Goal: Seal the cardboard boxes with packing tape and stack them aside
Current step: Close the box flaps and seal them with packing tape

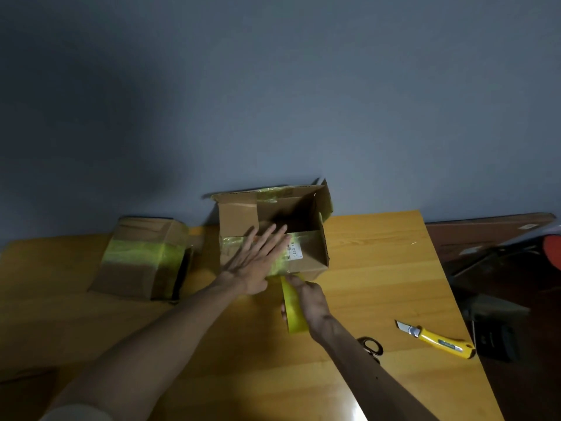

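A cardboard box (312, 253) stands at the back middle of the wooden table (379, 268), its far flaps up and its near flap folded down. My left hand (258, 262) lies flat with straight fingers on that near flap, over a strip of yellowish tape. My right hand (309, 302) grips a roll of yellow packing tape (293, 305) just in front of the box, with the tape running up onto the box's near edge. A second cardboard box (136, 268), wrapped with a yellow tape band, sits to the left.
A yellow utility knife (437, 340) with its blade out lies at the right of the table. Scissors (372, 346) lie beside my right forearm. Dark clutter and a brown board (485, 235) sit beyond the table's right edge. A grey wall rises behind.
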